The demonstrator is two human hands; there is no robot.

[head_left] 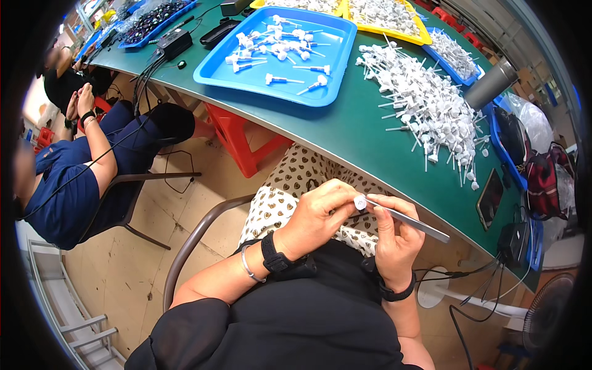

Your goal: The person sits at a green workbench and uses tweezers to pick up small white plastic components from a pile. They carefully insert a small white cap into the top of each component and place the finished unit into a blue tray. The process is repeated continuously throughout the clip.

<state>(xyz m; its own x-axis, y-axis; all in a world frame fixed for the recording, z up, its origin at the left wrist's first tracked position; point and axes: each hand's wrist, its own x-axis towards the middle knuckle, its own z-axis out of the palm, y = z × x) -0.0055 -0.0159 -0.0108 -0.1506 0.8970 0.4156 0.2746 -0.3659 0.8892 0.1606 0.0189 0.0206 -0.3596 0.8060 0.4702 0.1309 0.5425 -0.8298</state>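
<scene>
My left hand (pixel 322 209) is closed in a pinch on a small white round-headed plastic part (pixel 360 202), held above my lap. Between the thumb and fingers of my right hand (pixel 398 237) is a pair of grey metal tweezers (pixel 425 229), its tip end reaching toward the white part. Fingers hide whether the tip touches it. Beyond my hands, a blue tray (pixel 277 92) on the table carries several white-headed parts with thin stems. To its right lies a large heap of similar white parts (pixel 425 102) with thin tubes.
The green table (pixel 364 148) has its edge just past my knees. Yellow trays (pixel 394 34) of white parts stand farther back. A dark phone (pixel 490 198) and a grey cylinder (pixel 491 84) lie at right. A seated person (pixel 80 179) and a red stool (pixel 240 142) are at left.
</scene>
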